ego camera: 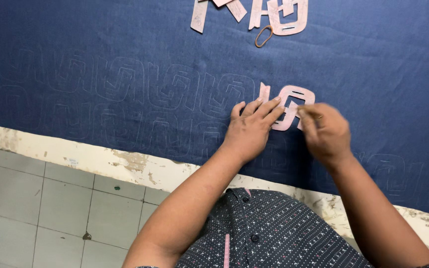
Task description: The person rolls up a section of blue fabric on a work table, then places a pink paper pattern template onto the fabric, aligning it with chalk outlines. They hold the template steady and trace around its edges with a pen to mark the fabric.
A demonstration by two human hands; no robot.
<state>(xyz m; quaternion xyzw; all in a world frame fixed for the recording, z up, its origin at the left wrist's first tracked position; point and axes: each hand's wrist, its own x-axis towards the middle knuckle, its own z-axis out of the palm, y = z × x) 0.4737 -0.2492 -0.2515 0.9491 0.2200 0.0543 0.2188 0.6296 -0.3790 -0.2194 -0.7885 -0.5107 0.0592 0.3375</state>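
Note:
A pink cardboard pattern template (290, 98) with slots lies flat on dark blue denim fabric (125, 49). My left hand (250, 127) presses flat on the template's left part, fingers spread over it. My right hand (325, 131) is at the template's right edge, fingers pinched together around something small that blur hides. Faint chalk outlines of the same shape run in rows across the fabric to the left of my hands.
Several more pink templates (274, 15) lie at the top edge of the cloth, with a brown rubber band (263, 35) just below them. The worn white table edge (125, 164) runs along the front. Grey floor tiles (35, 208) show at lower left.

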